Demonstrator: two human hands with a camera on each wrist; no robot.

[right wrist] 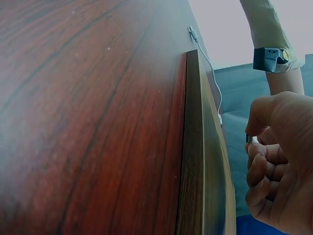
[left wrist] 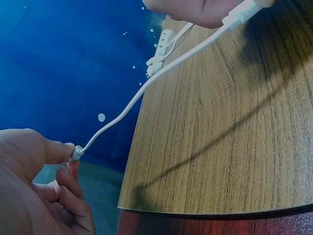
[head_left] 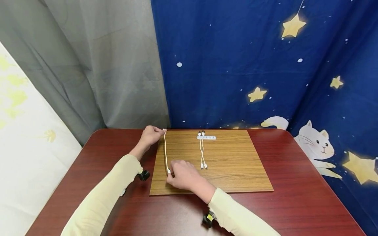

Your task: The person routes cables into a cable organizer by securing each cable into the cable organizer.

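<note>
Between the two hands a white charging cable [head_left: 165, 150] stretches over the left side of a wood-grain board [head_left: 230, 177]. My left hand [head_left: 149, 136] pinches its far end between thumb and fingertips, as the left wrist view shows at the cable's plug [left wrist: 77, 152]. Nearer me, my right hand [head_left: 186, 175] grips the other connector [left wrist: 242, 13]. In the right wrist view, a small metal tip [right wrist: 248, 138] pokes out at the thumb. Right of that, two more white cables [head_left: 202, 152] lie crossed, their upper ends in a pale slotted cable holder [head_left: 210, 138].
The board lies on a dark red table [head_left: 298, 170], reaching near its back edge. Another white cable [right wrist: 213, 68] rests on the table past the board's left side, mostly hidden by my left arm in the head view. Grey and blue star-patterned curtains [head_left: 230, 65] hang behind.
</note>
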